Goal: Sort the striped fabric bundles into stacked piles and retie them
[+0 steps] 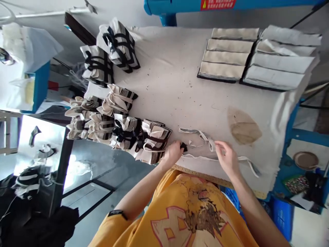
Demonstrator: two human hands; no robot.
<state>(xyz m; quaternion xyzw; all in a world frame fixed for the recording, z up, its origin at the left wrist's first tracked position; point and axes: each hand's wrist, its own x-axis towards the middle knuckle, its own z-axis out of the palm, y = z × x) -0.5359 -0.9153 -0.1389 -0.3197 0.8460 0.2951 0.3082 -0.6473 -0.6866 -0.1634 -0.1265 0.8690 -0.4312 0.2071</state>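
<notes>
My left hand (173, 153) is closed at the table's front edge, with a small black fabric piece (183, 146) sticking out past its fingers. To its right, my right hand (227, 157) pinches the end of a pale fabric strip (203, 135), which curls across the cloth between the hands. Another thin white strip (248, 160) runs along the front edge, passing behind my right hand. Just left of my left hand stands a tied bundle of striped fabric pieces (156, 134). What lies inside my left fist is hidden.
More tied bundles (119, 44) line the table's left side. Stacks of beige (226, 56) and grey-white fabric pieces (280, 63) lie at the back right. A tan patch (244, 126) marks the table cloth (167, 82). A blue machine arm (187, 8) spans the back.
</notes>
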